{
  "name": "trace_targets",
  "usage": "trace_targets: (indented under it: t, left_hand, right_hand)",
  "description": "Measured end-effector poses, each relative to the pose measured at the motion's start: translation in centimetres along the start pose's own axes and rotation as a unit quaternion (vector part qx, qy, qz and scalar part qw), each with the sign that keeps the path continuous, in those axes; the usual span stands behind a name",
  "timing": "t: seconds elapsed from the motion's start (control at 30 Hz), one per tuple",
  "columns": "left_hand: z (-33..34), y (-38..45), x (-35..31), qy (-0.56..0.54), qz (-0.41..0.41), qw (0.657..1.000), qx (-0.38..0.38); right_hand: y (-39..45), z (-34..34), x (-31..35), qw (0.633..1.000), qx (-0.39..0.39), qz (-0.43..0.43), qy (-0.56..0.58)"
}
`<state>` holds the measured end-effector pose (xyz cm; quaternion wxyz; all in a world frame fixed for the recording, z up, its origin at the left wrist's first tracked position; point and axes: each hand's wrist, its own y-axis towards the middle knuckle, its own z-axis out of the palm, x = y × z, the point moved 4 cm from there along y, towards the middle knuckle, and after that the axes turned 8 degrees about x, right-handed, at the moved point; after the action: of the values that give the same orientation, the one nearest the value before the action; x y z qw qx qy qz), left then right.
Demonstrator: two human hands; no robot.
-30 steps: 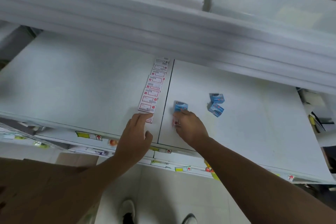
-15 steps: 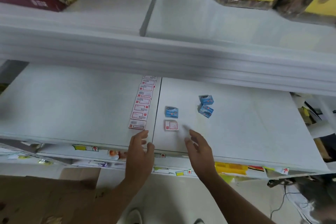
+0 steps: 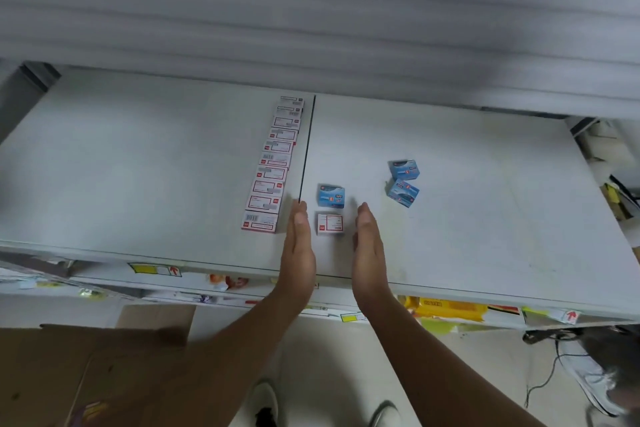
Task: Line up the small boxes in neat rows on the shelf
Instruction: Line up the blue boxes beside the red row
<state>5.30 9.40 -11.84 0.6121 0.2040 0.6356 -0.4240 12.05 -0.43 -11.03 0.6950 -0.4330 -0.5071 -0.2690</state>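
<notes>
Three blue boxes [image 3: 330, 196]; roughly eleven white boxes [image 3: 273, 166].

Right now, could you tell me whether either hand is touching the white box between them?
Apart. The head view shows bare shelf on both sides of the white box, between it and the left hand and the right hand.

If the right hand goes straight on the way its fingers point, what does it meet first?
Probably nothing: the right hand points up the shelf, between the near blue box and the two skewed blue boxes. That lane looks free, though depth is unclear.
</notes>
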Motion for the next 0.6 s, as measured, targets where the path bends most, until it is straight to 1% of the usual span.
trace_targets:
  t: [0.1, 0.2, 0.3, 0.43, 0.6]
  left_hand:
    - [0.4, 1.0, 0.7, -0.076, -0.024, 0.997, -0.016]
    - [1.2, 1.6, 0.4, -0.084, -0.014, 0.996, -0.005]
    - [2.0, 2.0, 0.0, -0.125, -0.027, 0.992, -0.013]
    - [2.2, 2.5, -1.0, -0.118, -0.029, 0.992, -0.023]
    - [2.4, 3.5, -2.6, -0.119, -0.035, 0.992, -0.004]
  right_hand:
    - [1.0, 1.1, -0.6, 0.999, 0.007, 0.004, 0.048]
    - [1.8, 2.0, -0.8, 0.999, 0.017, 0.003, 0.045]
    - [2.2, 2.4, -1.3, 0.999, 0.009, -0.003, 0.053]
    - [2.7, 2.6, -1.2, 0.998, -0.001, -0.008, 0.057]
    - [3.8, 2.7, -0.4, 0.999, 0.014, -0.015, 0.041]
